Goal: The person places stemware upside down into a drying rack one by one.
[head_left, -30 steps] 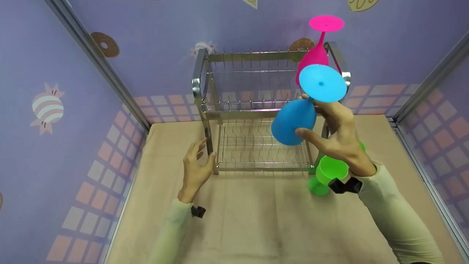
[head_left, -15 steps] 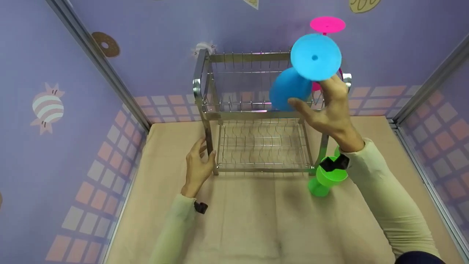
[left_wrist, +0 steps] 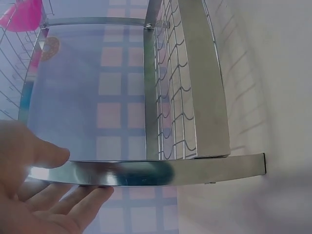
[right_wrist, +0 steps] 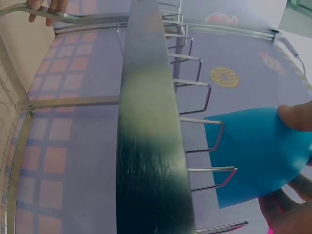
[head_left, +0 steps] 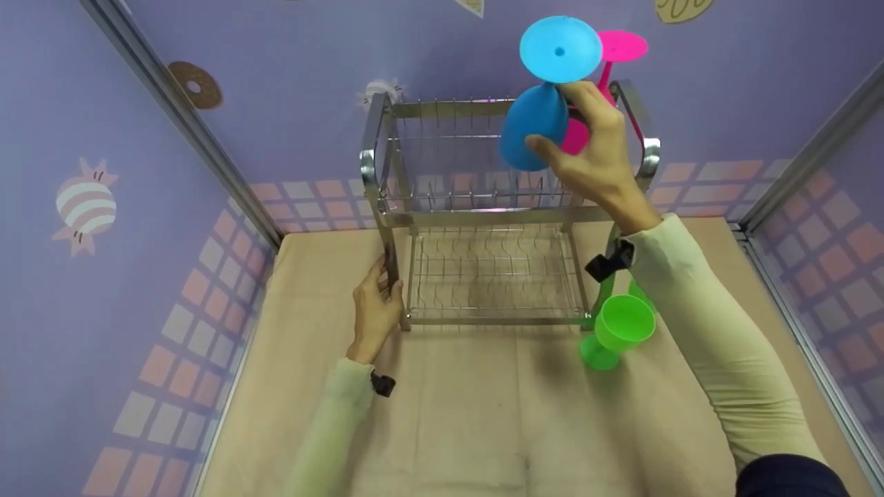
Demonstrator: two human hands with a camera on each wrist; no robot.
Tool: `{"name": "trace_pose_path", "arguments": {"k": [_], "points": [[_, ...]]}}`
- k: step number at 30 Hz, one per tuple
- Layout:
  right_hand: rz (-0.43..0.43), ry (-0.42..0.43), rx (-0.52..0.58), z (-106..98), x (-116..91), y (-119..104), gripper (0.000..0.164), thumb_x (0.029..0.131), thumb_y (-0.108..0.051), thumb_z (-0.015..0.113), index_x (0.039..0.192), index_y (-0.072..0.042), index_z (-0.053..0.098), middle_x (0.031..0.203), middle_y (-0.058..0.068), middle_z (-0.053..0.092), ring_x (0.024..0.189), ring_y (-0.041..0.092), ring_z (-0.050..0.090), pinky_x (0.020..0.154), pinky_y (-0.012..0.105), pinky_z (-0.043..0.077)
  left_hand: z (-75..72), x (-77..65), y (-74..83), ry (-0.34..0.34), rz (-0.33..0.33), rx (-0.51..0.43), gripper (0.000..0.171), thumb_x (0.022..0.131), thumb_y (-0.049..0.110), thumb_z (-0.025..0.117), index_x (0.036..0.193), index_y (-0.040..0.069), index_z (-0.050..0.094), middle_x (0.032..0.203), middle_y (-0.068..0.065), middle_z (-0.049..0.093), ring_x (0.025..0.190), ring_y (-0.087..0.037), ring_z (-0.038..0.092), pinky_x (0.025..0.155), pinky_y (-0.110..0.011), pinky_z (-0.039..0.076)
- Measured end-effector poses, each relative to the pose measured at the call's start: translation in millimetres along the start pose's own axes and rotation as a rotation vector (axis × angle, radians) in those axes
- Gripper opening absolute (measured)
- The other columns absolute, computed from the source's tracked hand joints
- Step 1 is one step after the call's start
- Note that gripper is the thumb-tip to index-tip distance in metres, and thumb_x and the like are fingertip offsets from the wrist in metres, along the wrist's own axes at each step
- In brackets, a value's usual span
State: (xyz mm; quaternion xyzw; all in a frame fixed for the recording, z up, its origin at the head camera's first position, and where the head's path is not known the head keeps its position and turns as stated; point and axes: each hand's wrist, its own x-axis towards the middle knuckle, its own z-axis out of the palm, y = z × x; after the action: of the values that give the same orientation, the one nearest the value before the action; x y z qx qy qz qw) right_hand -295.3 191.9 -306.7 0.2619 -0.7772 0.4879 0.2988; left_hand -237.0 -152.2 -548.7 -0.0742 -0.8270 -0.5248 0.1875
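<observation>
A blue plastic goblet (head_left: 530, 134) is held upside down, slightly tilted, in my right hand (head_left: 599, 148), thumb on the bowl and fingers near the stem. It overlaps the upper tier of the two-tier metal dish rack (head_left: 497, 218) in the head view. In the right wrist view the goblet's rim (right_wrist: 214, 165) shows just behind the upper tier's wire loops. My left hand (head_left: 376, 314) holds the rack's left front post (left_wrist: 195, 171), thumb on one side and fingers on the other. A pink goblet (head_left: 625, 46) stands upside down at the upper tier's right end, partly hidden by my right hand.
A green goblet (head_left: 623, 323) stands upright on the beige cloth (head_left: 469, 414) by the rack's right front foot. Another green piece (head_left: 639, 295) shows behind it, mostly covered by my right sleeve. Patterned purple walls (head_left: 304, 62) enclose the back and sides.
My right hand has carried the blue goblet up, back and slightly left, from before the rack to the upper tier. My left hand has closed in on the left post.
</observation>
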Motion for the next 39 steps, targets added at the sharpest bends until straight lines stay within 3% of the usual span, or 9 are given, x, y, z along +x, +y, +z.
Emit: {"name": "trace_pose_path", "arguments": {"k": [5,10,27,39], "points": [[0.186,-0.028,0.008,3.5,6.8,5.9,0.071,0.088,-0.007,0.083,0.152,0.002,0.053,0.152,0.017,0.058,0.141,0.032,0.059,0.121,0.041,0.049,2.0,1.4,-0.9,-0.004,-0.025,-0.020,0.057,0.098,-0.013,0.065,0.153,-0.009,0.050,0.143,-0.034,0.062,0.118,-0.049,0.071,0.095,-0.046,0.064],[0.254,-0.079,-0.010,7.0,6.2,13.7,0.071,0.094,-0.007,0.078,0.157,0.001,0.046,0.158,0.019,0.053,0.147,0.035,0.053,0.124,0.049,0.044,3.8,0.6,-2.3,0.003,-0.037,-0.018,0.055,0.097,-0.013,0.066,0.150,-0.009,0.053,0.140,-0.034,0.064,0.114,-0.048,0.073,0.093,-0.044,0.065],[0.401,-0.200,-0.130,19.0,18.5,23.5,0.072,0.103,-0.007,0.069,0.165,-0.003,0.033,0.168,0.017,0.041,0.156,0.035,0.041,0.129,0.055,0.034,5.1,-0.7,-4.7,0.022,-0.032,0.005,0.051,0.097,-0.013,0.068,0.147,-0.010,0.055,0.134,-0.035,0.067,0.110,-0.049,0.075,0.091,-0.046,0.066],[0.407,-0.195,-0.178,19.9,18.9,23.5,0.065,0.105,-0.008,0.067,0.162,-0.001,0.036,0.165,0.019,0.044,0.156,0.038,0.041,0.128,0.059,0.033,4.0,-0.1,-6.5,0.020,-0.017,0.028,0.049,0.097,-0.012,0.067,0.145,-0.009,0.057,0.133,-0.034,0.068,0.113,-0.049,0.074,0.093,-0.049,0.066]]}}
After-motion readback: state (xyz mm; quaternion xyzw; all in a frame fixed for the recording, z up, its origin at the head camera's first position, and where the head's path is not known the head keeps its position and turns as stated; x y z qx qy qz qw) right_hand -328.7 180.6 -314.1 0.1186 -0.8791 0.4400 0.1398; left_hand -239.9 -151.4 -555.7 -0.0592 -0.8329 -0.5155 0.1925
